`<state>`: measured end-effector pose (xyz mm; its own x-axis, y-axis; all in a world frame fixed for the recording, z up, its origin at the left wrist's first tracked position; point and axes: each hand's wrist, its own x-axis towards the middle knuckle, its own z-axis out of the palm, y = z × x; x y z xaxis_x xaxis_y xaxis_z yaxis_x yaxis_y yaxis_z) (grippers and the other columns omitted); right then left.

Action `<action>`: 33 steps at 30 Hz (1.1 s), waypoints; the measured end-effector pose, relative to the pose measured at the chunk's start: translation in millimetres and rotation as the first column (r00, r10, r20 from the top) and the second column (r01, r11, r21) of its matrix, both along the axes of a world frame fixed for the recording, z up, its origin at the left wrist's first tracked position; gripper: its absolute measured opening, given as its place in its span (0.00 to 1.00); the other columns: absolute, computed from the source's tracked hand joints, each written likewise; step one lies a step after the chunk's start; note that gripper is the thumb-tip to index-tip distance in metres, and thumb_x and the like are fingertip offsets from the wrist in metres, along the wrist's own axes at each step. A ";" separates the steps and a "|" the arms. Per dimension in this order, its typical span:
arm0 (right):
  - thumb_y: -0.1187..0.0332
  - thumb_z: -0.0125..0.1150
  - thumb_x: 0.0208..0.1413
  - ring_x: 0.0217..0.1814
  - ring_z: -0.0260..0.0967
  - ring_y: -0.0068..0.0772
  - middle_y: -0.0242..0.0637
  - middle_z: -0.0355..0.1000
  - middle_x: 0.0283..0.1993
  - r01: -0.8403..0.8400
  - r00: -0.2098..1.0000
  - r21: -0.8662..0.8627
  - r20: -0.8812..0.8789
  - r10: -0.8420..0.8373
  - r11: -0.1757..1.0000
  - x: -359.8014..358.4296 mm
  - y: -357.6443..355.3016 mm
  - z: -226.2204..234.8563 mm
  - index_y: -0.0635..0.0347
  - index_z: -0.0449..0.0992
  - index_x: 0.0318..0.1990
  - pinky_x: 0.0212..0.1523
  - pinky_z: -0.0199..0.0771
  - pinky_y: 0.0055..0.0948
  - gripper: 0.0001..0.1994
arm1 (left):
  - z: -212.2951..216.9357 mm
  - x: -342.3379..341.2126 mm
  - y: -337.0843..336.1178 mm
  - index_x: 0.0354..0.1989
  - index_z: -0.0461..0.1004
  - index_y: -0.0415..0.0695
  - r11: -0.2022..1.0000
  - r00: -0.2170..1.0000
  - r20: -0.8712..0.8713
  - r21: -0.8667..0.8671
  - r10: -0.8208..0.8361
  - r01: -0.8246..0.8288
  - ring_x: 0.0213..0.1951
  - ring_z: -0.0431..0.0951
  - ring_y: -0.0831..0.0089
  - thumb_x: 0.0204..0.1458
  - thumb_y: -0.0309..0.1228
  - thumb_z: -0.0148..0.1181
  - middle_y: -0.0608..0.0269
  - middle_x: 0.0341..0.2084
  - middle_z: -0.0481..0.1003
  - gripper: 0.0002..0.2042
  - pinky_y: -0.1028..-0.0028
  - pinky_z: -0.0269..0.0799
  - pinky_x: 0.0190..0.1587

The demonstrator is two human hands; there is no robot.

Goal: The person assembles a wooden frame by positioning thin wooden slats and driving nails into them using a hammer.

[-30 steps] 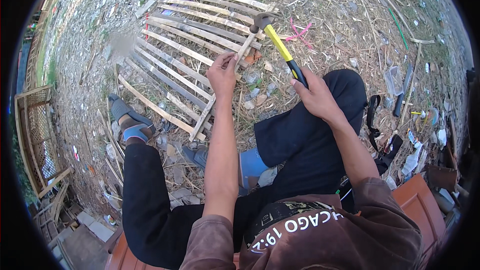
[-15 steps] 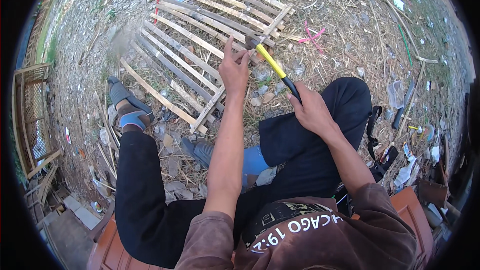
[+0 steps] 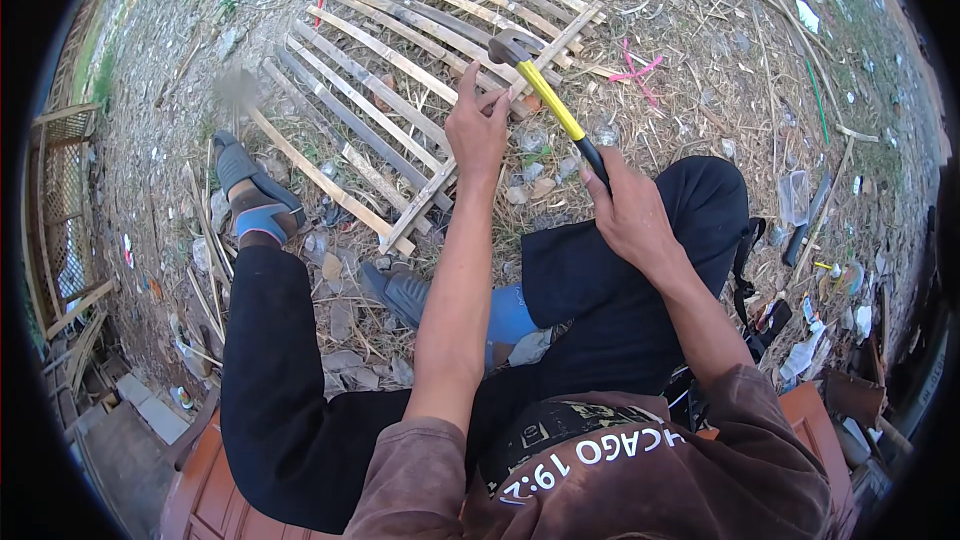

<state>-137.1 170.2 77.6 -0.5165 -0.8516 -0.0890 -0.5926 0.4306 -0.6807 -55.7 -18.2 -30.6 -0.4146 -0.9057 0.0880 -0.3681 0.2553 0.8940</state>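
My right hand (image 3: 634,208) grips a hammer (image 3: 553,103) by its black lower handle; the upper shaft is yellow. Its dark metal head is above the wooden crosspiece (image 3: 560,47), just beyond my left fingertips. My left hand (image 3: 477,132) reaches to the near side of that crosspiece, with one finger stretched out and the thumb and other fingertips pinched together. Whatever may sit in that pinch is too small to make out. Beneath lies a frame of several thin wooden slats (image 3: 395,62), lying side by side across short crosspieces.
A knife-like tool with a dark handle (image 3: 797,243) lies right beside a clear plastic container (image 3: 793,196). Pink ribbon (image 3: 637,70) rests on the dry, littered ground. My sandalled foot (image 3: 243,172) stands by the slats' left ends. A lattice wooden panel (image 3: 65,210) is at far left.
The hammer's head has risen away from the crosspiece and my left fingertips. My left hand stays at nearly the same spot, still pinched.
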 end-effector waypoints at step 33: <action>0.71 0.54 0.63 0.24 0.69 0.67 0.59 0.67 0.19 -0.009 0.997 0.093 0.076 0.002 0.996 0.7 -13.1 14.8 0.66 0.62 0.40 0.27 0.64 0.56 0.09 | -2.8 3.9 0.8 0.69 0.56 0.39 0.999 1.000 -0.005 -0.025 0.029 -0.029 0.28 0.81 0.72 0.51 0.28 0.69 0.55 0.31 0.84 0.37 0.72 0.76 0.35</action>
